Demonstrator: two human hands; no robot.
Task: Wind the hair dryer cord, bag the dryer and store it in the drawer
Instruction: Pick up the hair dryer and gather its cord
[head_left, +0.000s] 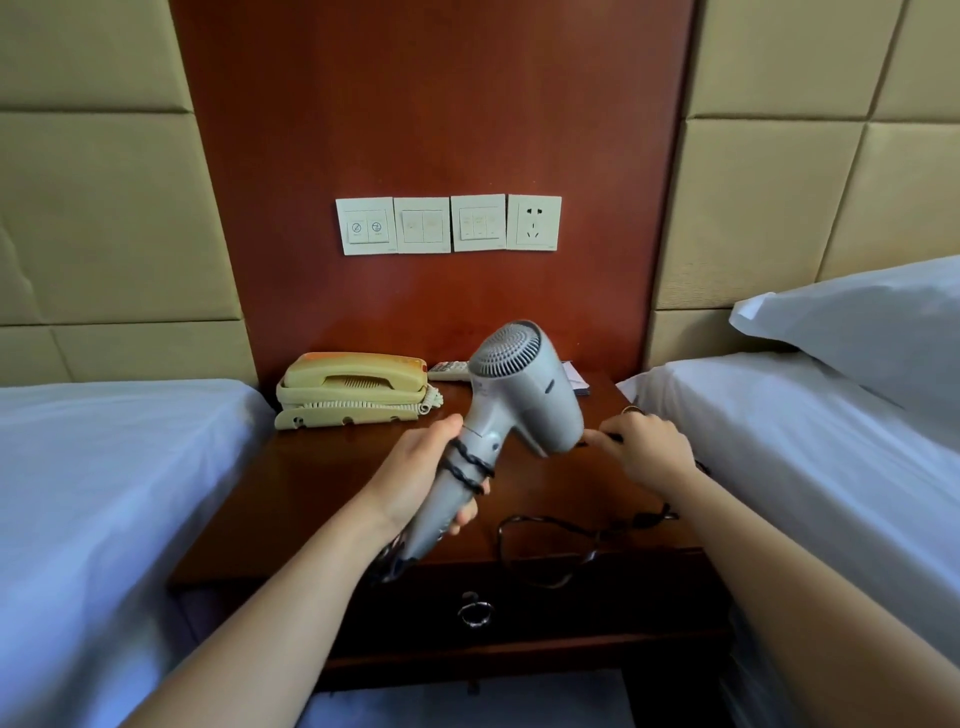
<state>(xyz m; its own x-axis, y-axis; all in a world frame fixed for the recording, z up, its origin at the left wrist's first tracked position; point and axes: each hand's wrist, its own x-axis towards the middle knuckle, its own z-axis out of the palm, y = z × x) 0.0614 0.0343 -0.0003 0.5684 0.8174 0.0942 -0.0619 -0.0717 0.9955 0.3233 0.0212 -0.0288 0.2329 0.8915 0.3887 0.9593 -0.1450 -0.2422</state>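
Several turns of black cord (468, 464) circle the handle of the hair dryer (524, 395). The left hand (421, 467) grips that handle, fingers curled round it, with the nozzle pointing toward the right hand (649, 447). The right hand pinches the cord just beside the nozzle. Below it, loose cord lies on the nightstand (322, 483). Under both hands the drawer (571, 613) is closed. A telephone (353, 389) sits beyond the left hand.
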